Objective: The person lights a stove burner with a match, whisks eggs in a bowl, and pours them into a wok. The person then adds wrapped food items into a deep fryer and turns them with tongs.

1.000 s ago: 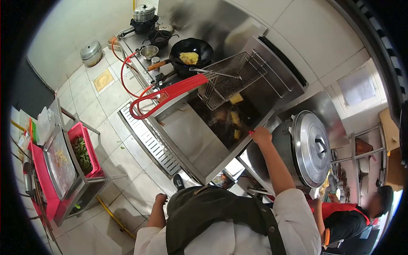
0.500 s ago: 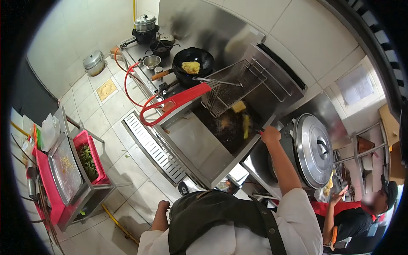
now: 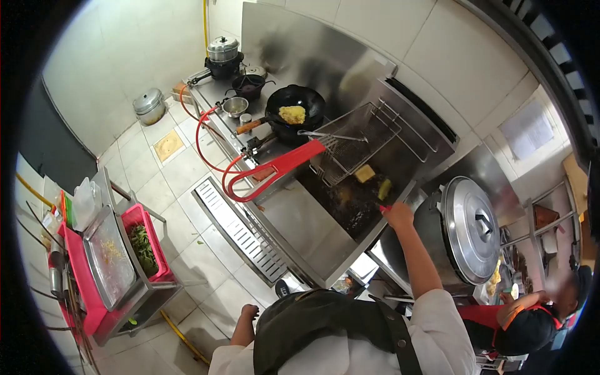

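Note:
My right hand is closed around a red-handled utensil at the right edge of the fryer. The utensil's working end is too small to make out. Dark oil fills the fryer's right part, where a yellow block-shaped piece and a longer yellow-green piece lie. Behind them a wire fry basket with a red handle rests across the fryer. Low beside my apron hangs my left hand, its fingers loosely bent and apart, with nothing visible in it.
A black wok holding yellow food stands behind the fryer. To the right is a large lidded pot; past it a co-worker works. A steel cart with trays stands left. Red hoses loop before the stove.
The view has shifted a little. My right hand stays at the fryer's edge; the yellow-green piece now looks shorter and sits farther back in the oil. The co-worker has lowered an arm.

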The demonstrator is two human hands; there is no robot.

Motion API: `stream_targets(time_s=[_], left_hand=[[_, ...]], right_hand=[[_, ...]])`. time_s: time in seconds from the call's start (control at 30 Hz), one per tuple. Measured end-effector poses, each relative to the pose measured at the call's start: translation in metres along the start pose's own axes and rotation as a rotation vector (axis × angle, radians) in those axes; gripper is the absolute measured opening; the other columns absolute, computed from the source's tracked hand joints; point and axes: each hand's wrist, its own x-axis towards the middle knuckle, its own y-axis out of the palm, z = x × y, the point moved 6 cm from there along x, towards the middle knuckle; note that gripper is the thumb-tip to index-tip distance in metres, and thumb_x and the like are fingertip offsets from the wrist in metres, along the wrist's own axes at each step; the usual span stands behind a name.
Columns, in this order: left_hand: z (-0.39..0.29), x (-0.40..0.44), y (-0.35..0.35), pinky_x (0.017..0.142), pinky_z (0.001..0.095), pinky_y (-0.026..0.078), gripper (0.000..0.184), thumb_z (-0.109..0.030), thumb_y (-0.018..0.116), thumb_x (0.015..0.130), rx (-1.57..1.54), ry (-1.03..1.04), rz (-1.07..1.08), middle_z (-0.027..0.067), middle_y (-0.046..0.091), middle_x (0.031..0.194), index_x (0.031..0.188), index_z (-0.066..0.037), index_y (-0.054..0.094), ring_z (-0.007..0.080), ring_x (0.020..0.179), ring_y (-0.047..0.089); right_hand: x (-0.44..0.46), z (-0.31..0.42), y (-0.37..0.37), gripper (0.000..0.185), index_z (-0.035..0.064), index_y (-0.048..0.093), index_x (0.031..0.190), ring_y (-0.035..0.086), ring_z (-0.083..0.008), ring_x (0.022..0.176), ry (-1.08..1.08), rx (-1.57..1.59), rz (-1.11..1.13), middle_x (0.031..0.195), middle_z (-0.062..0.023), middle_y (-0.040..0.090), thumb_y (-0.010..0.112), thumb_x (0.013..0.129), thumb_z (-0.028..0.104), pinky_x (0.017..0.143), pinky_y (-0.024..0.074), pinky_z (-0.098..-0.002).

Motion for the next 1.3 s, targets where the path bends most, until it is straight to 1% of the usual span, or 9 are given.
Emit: stream_targets(time_s=[0.13, 0.33, 0.47, 0.7, 0.8, 1.07, 1.13, 1.27, 1.3], left_hand=[[-0.019, -0.046, -0.015, 0.055, 0.0382, 0.048, 0.023, -0.019, 0.050, 0.082, 0.256, 0.035, -0.014, 0.0114, 0.066, 0.090, 0.092, -0.002, 0.062, 0.0253, 0.076, 0.065], [0.016, 0.000, -0.023, 0.057, 0.0403, 0.047, 0.021, -0.018, 0.050, 0.084, -0.071, -0.074, 0.032, 0.0109, 0.065, 0.091, 0.093, -0.003, 0.061, 0.0257, 0.079, 0.065], [0.005, -0.005, -0.039, 0.064, 0.0415, 0.048, 0.026, -0.019, 0.043, 0.088, 0.089, -0.076, 0.067, 0.0101, 0.060, 0.110, 0.107, -0.007, 0.056, 0.0259, 0.090, 0.062], [0.018, -0.034, 0.013, 0.068, 0.0431, 0.050, 0.032, -0.021, 0.044, 0.089, -0.025, 0.000, 0.054, 0.0134, 0.060, 0.113, 0.115, -0.007, 0.057, 0.0277, 0.088, 0.063], [0.005, -0.063, 0.016, 0.060, 0.0406, 0.051, 0.023, -0.023, 0.056, 0.079, 0.329, 0.331, -0.153, 0.0127, 0.067, 0.082, 0.081, -0.004, 0.069, 0.0264, 0.067, 0.064], [0.065, -0.067, -0.103, 0.061, 0.0381, 0.050, 0.025, -0.026, 0.054, 0.082, 0.144, 0.084, -0.121, 0.0100, 0.066, 0.084, 0.087, -0.005, 0.066, 0.0227, 0.070, 0.063], [0.058, -0.049, -0.145, 0.062, 0.0374, 0.049, 0.026, -0.028, 0.053, 0.083, 0.089, 0.048, -0.093, 0.0089, 0.066, 0.083, 0.088, -0.006, 0.065, 0.0216, 0.070, 0.062], [0.010, 0.001, -0.267, 0.063, 0.0360, 0.048, 0.028, -0.031, 0.051, 0.086, 0.046, 0.067, -0.064, 0.0069, 0.064, 0.082, 0.090, -0.007, 0.064, 0.0195, 0.072, 0.061], [-0.011, 0.014, -0.297, 0.063, 0.0356, 0.048, 0.028, -0.032, 0.050, 0.086, 0.022, 0.114, -0.053, 0.0064, 0.064, 0.082, 0.091, -0.007, 0.064, 0.0190, 0.072, 0.060]], right_hand=[[-0.020, -0.003, -0.011, 0.043, 0.0005, 0.066, 0.089, 0.062, -0.0347, 0.090, -0.046, 0.119, 0.055, 0.093, -0.0203, 0.064, 0.070, 0.071, 0.039, 0.077, 0.0495, -0.0420], [-0.094, -0.030, -0.137, 0.040, 0.0023, 0.068, 0.088, 0.063, -0.0344, 0.077, -0.187, 0.404, -0.087, 0.078, -0.0205, 0.064, 0.074, 0.064, 0.033, 0.069, 0.0477, -0.0408], [-0.141, -0.024, -0.224, 0.035, 0.0032, 0.068, 0.087, 0.063, -0.0338, 0.073, -0.249, 0.466, -0.193, 0.076, -0.0196, 0.063, 0.075, 0.062, 0.027, 0.066, 0.0471, -0.0388], [-0.089, 0.068, -0.208, 0.034, 0.0038, 0.067, 0.082, 0.061, -0.0359, 0.077, -0.606, 0.225, -0.290, 0.078, -0.0164, 0.064, 0.070, 0.065, 0.033, 0.066, 0.0476, -0.0421], [-0.050, 0.108, -0.154, 0.034, 0.0046, 0.067, 0.087, 0.061, -0.0352, 0.079, -0.566, 0.207, -0.265, 0.081, -0.0153, 0.064, 0.071, 0.065, 0.031, 0.068, 0.0482, -0.0421], [-0.108, 0.119, -0.156, 0.047, 0.0040, 0.060, 0.101, 0.059, -0.0322, 0.078, -0.660, 0.536, -0.690, 0.089, -0.0116, 0.061, 0.075, 0.057, 0.008, 0.071, 0.0467, -0.0379], [-0.139, 0.121, -0.171, 0.043, 0.0021, 0.058, 0.102, 0.059, -0.0303, 0.080, -0.698, 0.668, -0.637, 0.090, -0.0120, 0.060, 0.072, 0.062, 0.008, 0.071, 0.0464, -0.0344], [-0.207, 0.172, -0.135, 0.024, -0.0015, 0.057, 0.101, 0.059, -0.0258, 0.084, -0.811, 0.922, 0.834, 0.094, -0.0138, 0.059, 0.058, 0.080, 0.009, 0.071, 0.0464, -0.0320], [-0.218, 0.211, -0.143, 0.020, -0.0019, 0.058, 0.098, 0.059, -0.0239, 0.081, -0.979, 0.882, 0.888, 0.090, -0.0123, 0.059, 0.056, 0.082, 0.010, 0.069, 0.0464, -0.0314]])
